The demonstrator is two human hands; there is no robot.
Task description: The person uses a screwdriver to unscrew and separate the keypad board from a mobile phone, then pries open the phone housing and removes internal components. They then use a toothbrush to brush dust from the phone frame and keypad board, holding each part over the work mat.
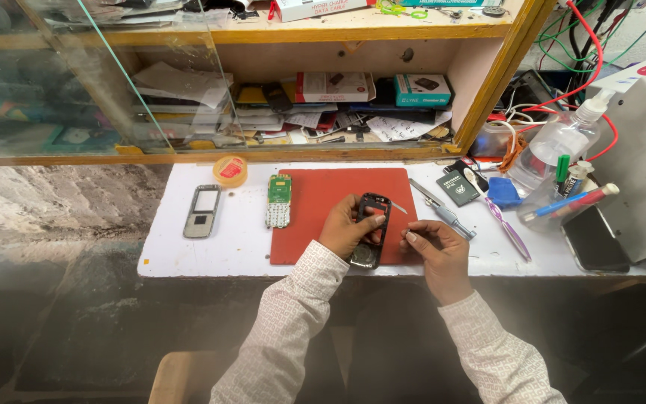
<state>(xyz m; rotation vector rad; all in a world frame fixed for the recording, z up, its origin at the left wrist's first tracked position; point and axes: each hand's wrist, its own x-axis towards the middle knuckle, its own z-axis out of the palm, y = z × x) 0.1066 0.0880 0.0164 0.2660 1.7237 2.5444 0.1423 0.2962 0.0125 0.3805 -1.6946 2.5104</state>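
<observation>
1. My left hand (347,228) grips the black phone frame (371,224), thumb across its face and fingers curled behind. I hold it tilted up off the red mat (315,198), so the open shell faces me.

2. The frame sits over the mat's right part, near the middle of the white bench (166,258). Its lower end dips toward the near edge.

3. My right hand (435,251) is just right of the frame, with fingers drawn together around something thin. I can't tell what it is; it's too small. A slim metal tip (398,207) shows just right of the frame's top.

4. The parts lie to the left, out of the way but in reach: the green board with its keypad (279,200) at the mat's left edge, and the silver front cover (202,211) farther left.

5. A roll of tape (229,170) sits far left of the mat.

6. The tools sit on my right: a screwdriver (443,211), a purple toothbrush (504,221) and a clear bottle (555,146).

7. A dark phone (594,239) lies face up at the far right.
</observation>
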